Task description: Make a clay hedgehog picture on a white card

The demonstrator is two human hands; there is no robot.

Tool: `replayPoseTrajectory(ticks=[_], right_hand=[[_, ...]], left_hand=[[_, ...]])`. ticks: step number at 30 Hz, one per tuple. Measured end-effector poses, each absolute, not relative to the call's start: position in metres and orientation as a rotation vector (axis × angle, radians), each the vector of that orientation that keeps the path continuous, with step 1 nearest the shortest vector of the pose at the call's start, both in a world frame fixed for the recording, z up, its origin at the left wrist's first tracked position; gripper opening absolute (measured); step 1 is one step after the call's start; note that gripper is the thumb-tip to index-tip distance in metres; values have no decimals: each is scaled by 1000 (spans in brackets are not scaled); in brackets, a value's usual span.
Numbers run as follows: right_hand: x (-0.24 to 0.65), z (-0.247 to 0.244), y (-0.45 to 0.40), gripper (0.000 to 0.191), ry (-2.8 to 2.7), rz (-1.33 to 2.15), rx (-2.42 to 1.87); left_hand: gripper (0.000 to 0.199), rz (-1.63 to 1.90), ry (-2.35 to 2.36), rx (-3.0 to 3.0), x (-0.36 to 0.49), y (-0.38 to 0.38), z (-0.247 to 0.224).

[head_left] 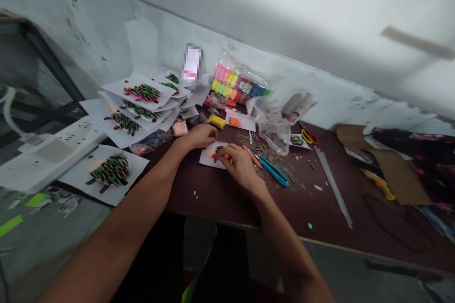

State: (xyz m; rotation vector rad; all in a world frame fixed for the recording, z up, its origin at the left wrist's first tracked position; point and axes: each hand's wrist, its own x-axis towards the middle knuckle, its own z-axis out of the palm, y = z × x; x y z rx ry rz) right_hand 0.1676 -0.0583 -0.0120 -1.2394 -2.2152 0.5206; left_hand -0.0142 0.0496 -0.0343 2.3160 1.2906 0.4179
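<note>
A small white card (206, 160) lies on the dark brown table with a partly made clay hedgehog (211, 152) on it, peach with some striped seeds. My right hand (241, 166) is over the card's right side, its thumb and fingers pinched at the hedgehog; what they hold is hidden. At the card's upper left, my left hand (202, 136) is closed with curled fingers, and its contents cannot be made out. Close to my right hand are teal-handled scissors (273, 170) and an orange tool (252, 157). Loose striped seeds (261, 143) lie beyond it.
Papers with finished seed hedgehogs (142, 92) are stacked at left, beside a white power strip (53, 151). Clay packs (241, 83), a plastic bag (272, 125) and a phone (192, 62) stand at the back. Clear sticks (333, 184) and a yellow-handled cutter (379, 183) lie at right.
</note>
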Motion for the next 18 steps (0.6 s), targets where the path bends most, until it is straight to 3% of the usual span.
replayPoseTrajectory(ticks=[14, 18], right_hand=[[170, -16, -53, 25, -1740, 1035, -1169], [171, -15, -52, 21, -1781, 939, -1163]], left_hand=[[21, 401, 1319, 2298, -14, 46, -30], [21, 405, 1308, 2304, -14, 46, -30]])
